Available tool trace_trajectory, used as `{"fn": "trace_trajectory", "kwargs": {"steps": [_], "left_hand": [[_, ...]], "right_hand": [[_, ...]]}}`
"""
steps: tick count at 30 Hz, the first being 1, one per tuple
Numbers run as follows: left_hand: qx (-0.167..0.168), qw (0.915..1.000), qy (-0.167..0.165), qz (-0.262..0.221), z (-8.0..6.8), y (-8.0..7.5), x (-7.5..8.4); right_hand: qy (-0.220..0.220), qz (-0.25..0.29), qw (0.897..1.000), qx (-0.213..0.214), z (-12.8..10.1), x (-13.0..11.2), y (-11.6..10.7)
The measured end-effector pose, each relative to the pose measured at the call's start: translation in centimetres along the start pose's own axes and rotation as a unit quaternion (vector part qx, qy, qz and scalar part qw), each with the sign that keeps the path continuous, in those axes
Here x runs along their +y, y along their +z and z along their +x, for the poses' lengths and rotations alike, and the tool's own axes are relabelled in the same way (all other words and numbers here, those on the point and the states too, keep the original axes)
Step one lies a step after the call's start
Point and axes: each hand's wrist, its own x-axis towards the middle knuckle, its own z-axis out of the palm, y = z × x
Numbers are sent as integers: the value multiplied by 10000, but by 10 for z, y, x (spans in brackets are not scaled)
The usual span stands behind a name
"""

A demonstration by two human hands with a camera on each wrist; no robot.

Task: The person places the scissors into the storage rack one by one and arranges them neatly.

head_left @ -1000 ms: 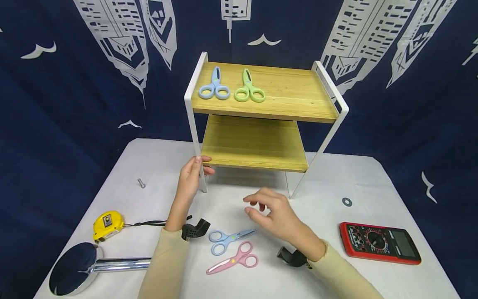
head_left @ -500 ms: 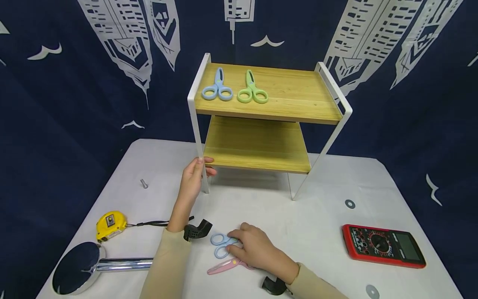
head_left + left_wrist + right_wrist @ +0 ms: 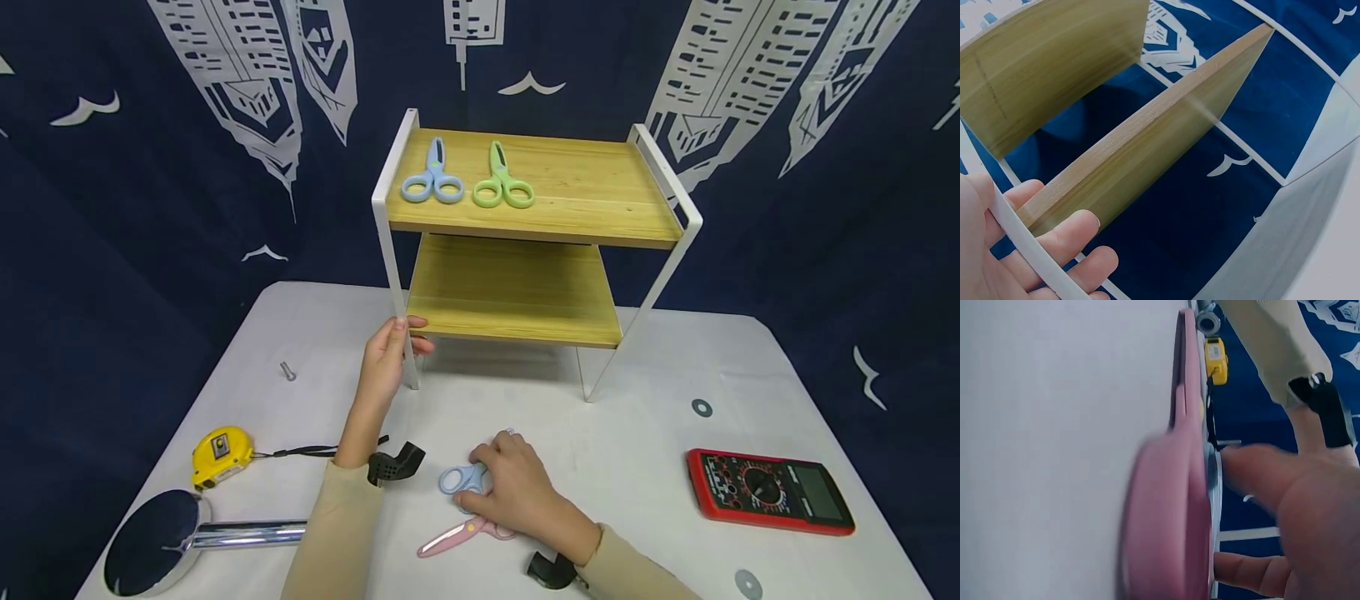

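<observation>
Clearly the right hand [image 3: 510, 492] has closed its fingers over the blue scissors [image 3: 461, 478] on the white worktop [image 3: 637, 433], pinching them near the handle loops, with the pink scissors [image 3: 468, 531] lying just beside, toward the person. From the right wrist view the pink handles fill the frame and the grip itself is blurred, so how firm the hold is I cannot tell. The left hand [image 3: 386, 358] curls round the front left leg of the white-framed shelf [image 3: 390, 250], fingers wrapped on the thin white bar, as the left wrist view confirms.

These look like small plastic-handled craft scissors: light, stiff, not fragile, and probably a bit slick on the smooth loops. I would judge the best hold to be across both loops or at the pivot (the blades may swing open if only one loop is taken). Two more pairs, light blue scissors [image 3: 431, 179] and green scissors [image 3: 501, 182], lie side by side on the top shelf board. A red multimeter [image 3: 768, 490] sits well apart to the right.
</observation>
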Motion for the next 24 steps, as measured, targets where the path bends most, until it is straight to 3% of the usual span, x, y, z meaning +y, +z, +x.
{"fn": "trace_trajectory", "kwargs": {"steps": [6, 12, 18, 24], "left_hand": [[8, 10000, -44, 9, 0, 0, 1], [13, 10000, -28, -22, 0, 0, 0], [-17, 10000, -26, 18, 1, -1, -1], [-43, 10000, -47, 36, 1, -1, -1]], "right_hand": [[189, 61, 9998, 4, 4, 8, -7], [92, 523, 9985, -146, 8, 22, -17], [139, 264, 9995, 66, 6, 24, -14], [425, 447, 9974, -380, 8, 27, -18]]}}
